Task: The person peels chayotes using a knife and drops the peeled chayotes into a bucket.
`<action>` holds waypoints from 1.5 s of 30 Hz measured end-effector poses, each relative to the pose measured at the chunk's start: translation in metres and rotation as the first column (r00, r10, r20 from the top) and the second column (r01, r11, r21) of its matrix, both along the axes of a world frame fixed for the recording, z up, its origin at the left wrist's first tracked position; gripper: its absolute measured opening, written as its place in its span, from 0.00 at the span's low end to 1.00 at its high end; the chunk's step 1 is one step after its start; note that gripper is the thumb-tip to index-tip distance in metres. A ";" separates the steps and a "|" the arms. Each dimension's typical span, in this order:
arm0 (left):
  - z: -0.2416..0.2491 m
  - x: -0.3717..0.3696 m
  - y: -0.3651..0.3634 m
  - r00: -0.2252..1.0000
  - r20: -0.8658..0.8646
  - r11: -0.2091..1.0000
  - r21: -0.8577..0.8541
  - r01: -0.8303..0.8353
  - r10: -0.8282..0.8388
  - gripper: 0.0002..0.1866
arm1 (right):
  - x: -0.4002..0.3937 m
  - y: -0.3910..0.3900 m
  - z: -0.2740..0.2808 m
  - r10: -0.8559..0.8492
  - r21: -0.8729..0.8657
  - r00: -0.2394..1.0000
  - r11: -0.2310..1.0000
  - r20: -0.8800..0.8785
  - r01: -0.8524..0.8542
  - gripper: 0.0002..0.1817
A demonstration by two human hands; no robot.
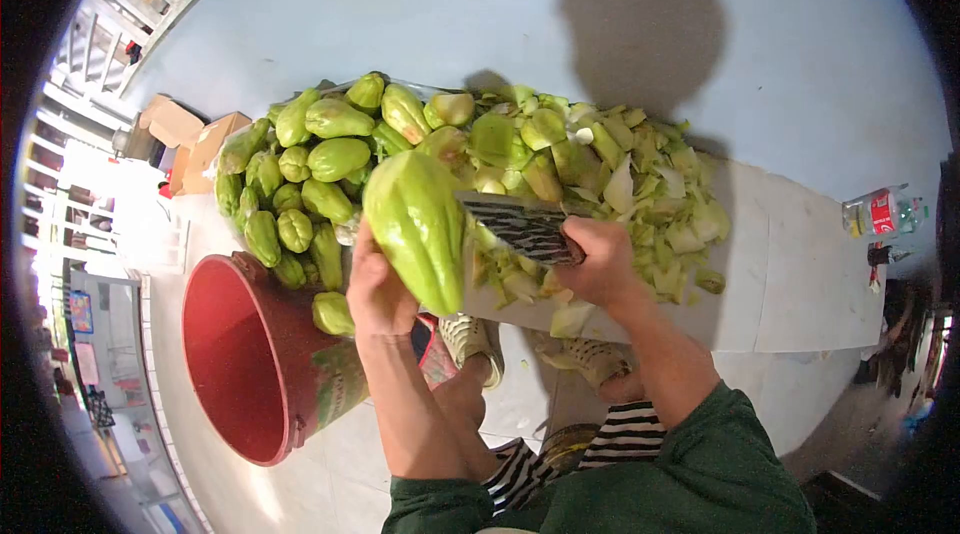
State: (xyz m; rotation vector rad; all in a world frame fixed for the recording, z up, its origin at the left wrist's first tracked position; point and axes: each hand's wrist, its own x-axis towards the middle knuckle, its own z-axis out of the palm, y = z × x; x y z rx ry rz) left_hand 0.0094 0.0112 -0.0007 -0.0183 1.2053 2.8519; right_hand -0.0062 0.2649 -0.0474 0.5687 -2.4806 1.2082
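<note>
My left hand (378, 286) grips a large green chayote (415, 219) from its left side, holding it up in front of me. In my right hand (600, 262) is a cleaver (525, 226) with a broad, dark-patterned blade, its far edge right beside the chayote's right side. Behind them lies a pile of whole chayotes (338, 159) on the left. To the right spreads a heap of cut chayote pieces (640, 184), with wedges and slices jumbled together.
A red bucket (235, 364) lies tipped on its side at my left. Cardboard boxes (205, 149) stand beyond the whole chayotes. A plastic bottle with a red label (885, 214) is by the wall at right. My shoes (470, 339) are close below the heap.
</note>
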 end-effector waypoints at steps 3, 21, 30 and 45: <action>-0.002 -0.004 0.000 0.974 0.088 0.969 0.153 0.193 -0.208 0.45 | 0.002 -0.003 0.001 -0.013 -0.029 1.000 1.000 0.015 0.013 0.13; -0.016 -0.016 0.040 0.989 -0.139 0.808 -0.588 -0.041 -0.051 0.42 | 0.006 -0.014 0.015 0.112 0.031 0.937 0.994 -0.332 -0.108 0.12; -0.016 -0.020 0.044 0.999 -0.039 0.870 -0.493 -0.024 0.005 0.44 | 0.008 -0.015 0.013 0.121 0.067 0.933 0.992 -0.338 -0.105 0.10; -0.005 -0.007 0.028 0.998 -0.030 0.875 -0.483 0.034 -0.055 0.52 | 0.007 -0.010 0.018 0.081 0.127 0.975 0.990 -0.208 -0.055 0.08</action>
